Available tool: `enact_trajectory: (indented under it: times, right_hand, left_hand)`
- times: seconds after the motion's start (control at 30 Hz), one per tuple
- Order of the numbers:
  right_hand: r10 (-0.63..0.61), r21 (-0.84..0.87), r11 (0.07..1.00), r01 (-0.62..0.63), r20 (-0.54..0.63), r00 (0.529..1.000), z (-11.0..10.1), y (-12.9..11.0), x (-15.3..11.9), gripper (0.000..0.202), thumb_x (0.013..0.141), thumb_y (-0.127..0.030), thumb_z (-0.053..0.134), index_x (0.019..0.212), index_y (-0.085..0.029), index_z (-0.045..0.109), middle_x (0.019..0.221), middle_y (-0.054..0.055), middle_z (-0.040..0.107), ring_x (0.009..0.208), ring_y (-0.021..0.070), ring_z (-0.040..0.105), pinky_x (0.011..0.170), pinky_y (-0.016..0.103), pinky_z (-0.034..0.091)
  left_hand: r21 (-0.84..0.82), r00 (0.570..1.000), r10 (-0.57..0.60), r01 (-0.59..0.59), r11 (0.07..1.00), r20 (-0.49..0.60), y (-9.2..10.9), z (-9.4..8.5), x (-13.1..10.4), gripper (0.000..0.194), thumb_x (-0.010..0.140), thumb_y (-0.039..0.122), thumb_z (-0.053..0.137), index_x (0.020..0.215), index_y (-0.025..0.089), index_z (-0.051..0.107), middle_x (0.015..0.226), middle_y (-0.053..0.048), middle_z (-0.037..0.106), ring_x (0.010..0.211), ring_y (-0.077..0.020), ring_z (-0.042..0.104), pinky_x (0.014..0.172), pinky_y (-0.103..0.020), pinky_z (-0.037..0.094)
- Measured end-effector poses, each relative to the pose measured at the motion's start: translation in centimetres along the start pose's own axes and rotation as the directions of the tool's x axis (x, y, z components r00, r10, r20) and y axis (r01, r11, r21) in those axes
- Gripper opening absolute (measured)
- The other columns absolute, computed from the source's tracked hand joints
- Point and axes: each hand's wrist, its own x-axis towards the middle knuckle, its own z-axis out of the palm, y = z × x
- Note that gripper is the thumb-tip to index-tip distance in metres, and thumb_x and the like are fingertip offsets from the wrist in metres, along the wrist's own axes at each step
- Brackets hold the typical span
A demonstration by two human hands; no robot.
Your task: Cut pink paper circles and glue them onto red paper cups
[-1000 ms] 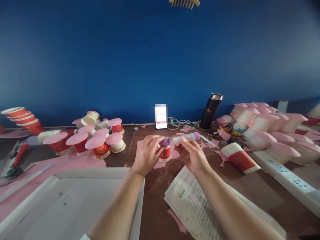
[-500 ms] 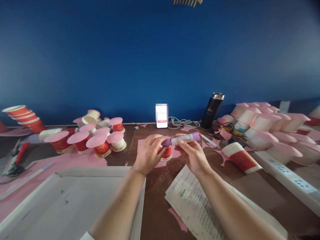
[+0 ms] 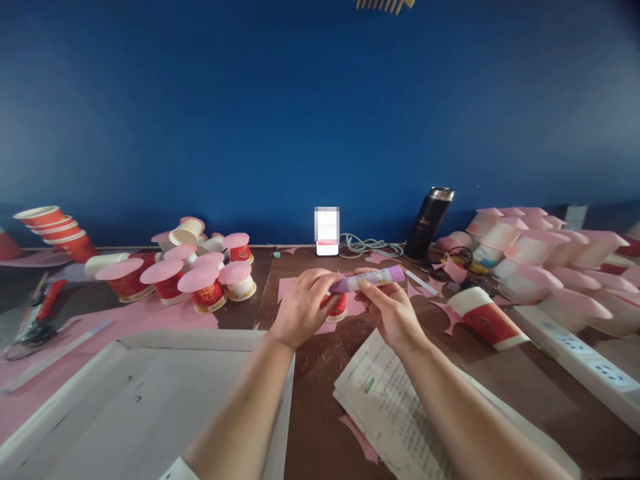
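A purple and white tube (image 3: 379, 276), like a glue stick, lies nearly level between my hands. My right hand (image 3: 393, 312) pinches its white body with thumb and fingers. My left hand (image 3: 306, 307) is closed round its purple left end, and its fingers partly hide that end. Just below and behind the tube stands a red paper cup (image 3: 338, 308), partly covered by the hands. Pink paper (image 3: 356, 304) lies under and around this cup.
Cups with pink discs (image 3: 203, 283) stand at left, near a white tray (image 3: 165, 400). A phone (image 3: 327, 233), black flask (image 3: 430, 223) and cable are behind. At right are pink-topped cups (image 3: 545, 247), a fallen cup (image 3: 487, 319), a power strip (image 3: 575, 353) and printed paper (image 3: 385, 393).
The whole view has shifted slightly, so most things appear a little further right. Both hands still hold the tube, with the gap between them barely changed.
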Motion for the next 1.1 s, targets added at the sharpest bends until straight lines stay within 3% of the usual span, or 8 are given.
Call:
enact_trajectory:
  times: [0.5, 1.1]
  right_hand:
    - [0.001, -0.004, 1.0, -0.001, -0.005, 1.0, 0.2, 0.3, 0.2, 0.03, 0.07, -0.037, 0.075, 0.095, -0.022, 0.069, 0.09, 0.003, 0.069, 0.079, 0.0164, 0.061, 0.072, 0.03, 0.048]
    - [0.116, 0.017, 0.993, -0.119, 0.113, 0.987, 0.2, -0.4, 0.1, 0.02, 0.072, -0.038, 0.073, 0.081, -0.021, 0.073, 0.079, 0.002, 0.07, 0.072, 0.0154, 0.062, 0.072, 0.031, 0.047]
  left_hand:
    - [-0.103, 0.999, -0.047, 0.046, 0.994, -0.01, 0.4, 0.0, -0.1, 0.03, 0.089, 0.035, 0.052, 0.115, 0.021, 0.057, 0.105, -0.008, 0.064, 0.096, -0.0186, 0.061, 0.084, -0.035, 0.051]
    - [0.023, 0.999, 0.037, -0.036, 0.999, -0.04, 1.2, 0.0, 0.0, 0.026, 0.089, 0.026, 0.053, 0.114, 0.018, 0.054, 0.103, -0.008, 0.064, 0.097, -0.0188, 0.06, 0.085, -0.035, 0.052]
